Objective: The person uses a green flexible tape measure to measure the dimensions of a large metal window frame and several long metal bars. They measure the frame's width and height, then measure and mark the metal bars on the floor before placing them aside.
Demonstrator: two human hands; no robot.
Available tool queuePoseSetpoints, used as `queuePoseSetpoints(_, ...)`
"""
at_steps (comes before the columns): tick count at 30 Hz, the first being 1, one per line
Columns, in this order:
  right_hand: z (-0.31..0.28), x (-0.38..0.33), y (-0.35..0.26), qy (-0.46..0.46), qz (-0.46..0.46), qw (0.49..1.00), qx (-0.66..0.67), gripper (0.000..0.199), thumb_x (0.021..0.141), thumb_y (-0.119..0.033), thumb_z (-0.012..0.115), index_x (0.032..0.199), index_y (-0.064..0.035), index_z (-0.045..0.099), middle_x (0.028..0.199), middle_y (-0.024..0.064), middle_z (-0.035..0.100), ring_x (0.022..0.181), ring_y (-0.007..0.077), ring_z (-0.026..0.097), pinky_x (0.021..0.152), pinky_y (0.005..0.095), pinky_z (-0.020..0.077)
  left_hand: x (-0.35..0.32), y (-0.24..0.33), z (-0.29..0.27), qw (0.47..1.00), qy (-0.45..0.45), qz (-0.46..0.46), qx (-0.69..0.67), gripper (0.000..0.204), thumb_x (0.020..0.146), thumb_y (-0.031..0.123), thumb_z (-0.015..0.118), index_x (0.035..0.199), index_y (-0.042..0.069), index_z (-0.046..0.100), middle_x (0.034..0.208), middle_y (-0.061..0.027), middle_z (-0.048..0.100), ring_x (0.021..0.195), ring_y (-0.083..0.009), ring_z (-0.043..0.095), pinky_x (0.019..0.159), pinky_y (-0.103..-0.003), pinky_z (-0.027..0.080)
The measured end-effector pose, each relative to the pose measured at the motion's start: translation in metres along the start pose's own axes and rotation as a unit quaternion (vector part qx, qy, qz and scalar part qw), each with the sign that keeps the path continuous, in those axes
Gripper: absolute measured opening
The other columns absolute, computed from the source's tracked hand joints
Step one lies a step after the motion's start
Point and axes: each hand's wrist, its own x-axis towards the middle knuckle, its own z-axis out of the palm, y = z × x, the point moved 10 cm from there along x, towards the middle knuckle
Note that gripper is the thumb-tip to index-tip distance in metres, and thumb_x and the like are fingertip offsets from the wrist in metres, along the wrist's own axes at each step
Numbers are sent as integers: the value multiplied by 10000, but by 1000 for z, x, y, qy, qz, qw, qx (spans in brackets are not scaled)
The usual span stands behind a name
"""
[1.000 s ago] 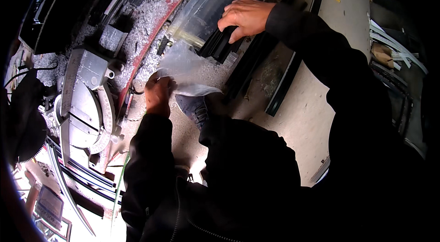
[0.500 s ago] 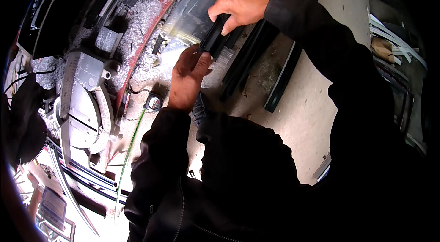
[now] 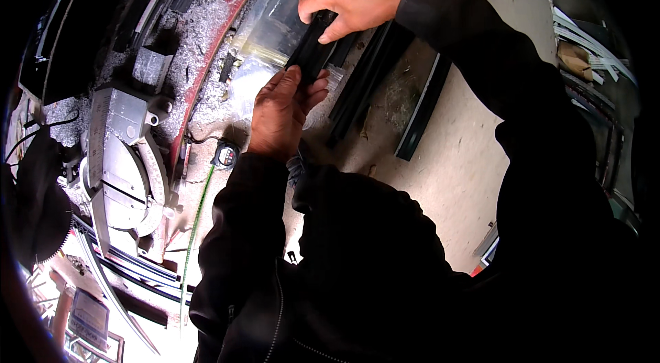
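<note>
A short length of black channelled profile [image 3: 309, 50] is held tilted between my two hands. My left hand [image 3: 278, 112] grips its near end, thumb on top and fingers curled beneath. From above, my right hand [image 3: 354, 2] clasps the far end between thumb and fingers. Clear plastic wrapping [image 3: 275, 26] lies below and to the left of the piece. Several long black profiles [image 3: 371, 78] rest on the floor just right of my left hand.
At left stands a mitre saw [image 3: 124, 163] with a toothed blade [image 3: 55, 236], amid heaps of metal shavings [image 3: 199, 33]. A tape measure [image 3: 225, 155] lies with its green tape [image 3: 199, 212] drawn out. Another long profile [image 3: 426, 108] rests on the concrete floor; white strips [image 3: 584, 40] lie far right.
My right hand has shifted slightly left and up. My left hand has changed its grip, its thumb now lying along the profile's top and its fingers showing on the right side.
</note>
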Motion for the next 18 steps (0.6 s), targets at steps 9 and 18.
queuePoseSetpoints(9,12,-40,-2,84,-15,996,-18,209,753,-149,738,816,-53,563,860,73,545,847,255,600,733,391,494,10,23,-31,998,38,32,-33,381,975,269,539,1213,-27,528,1078,-170,664,870,-181,658,830,-308,542)
queuePoseSetpoints(18,34,-40,0,124,-50,989,-59,162,786,-159,675,758,-70,543,796,74,558,814,274,589,770,413,462,10,28,-34,999,42,23,-19,344,961,282,574,1196,32,553,1078,-142,664,841,-143,653,798,-280,535)
